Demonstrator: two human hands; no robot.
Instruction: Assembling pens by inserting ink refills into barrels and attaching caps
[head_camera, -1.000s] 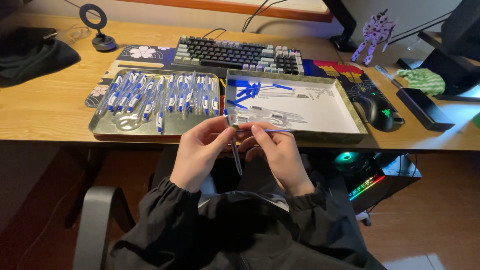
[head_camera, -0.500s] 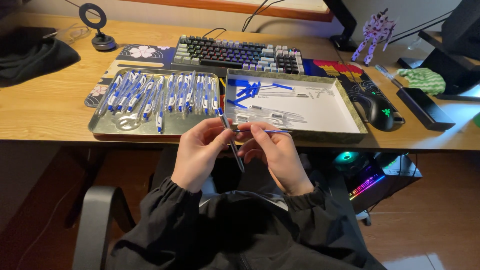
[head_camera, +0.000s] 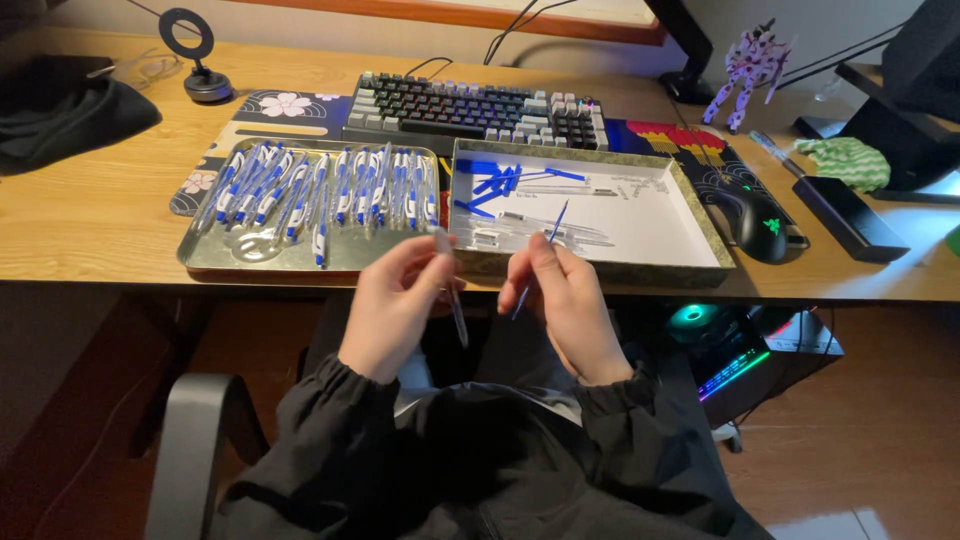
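1. Left hand pinches a clear pen barrel that hangs tilted below the desk edge.
2. Right hand grips a thin blue refill, slanted up over the white box; hands near, not touching.
3. Finished pens fill the metal tray beside the keyboard.

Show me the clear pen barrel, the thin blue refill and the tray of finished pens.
clear pen barrel (head_camera: 457, 315), head view, on its lower shaft below the left hand.
thin blue refill (head_camera: 556, 222), head view, on its upper end.
tray of finished pens (head_camera: 215, 262), head view, on its front rim.
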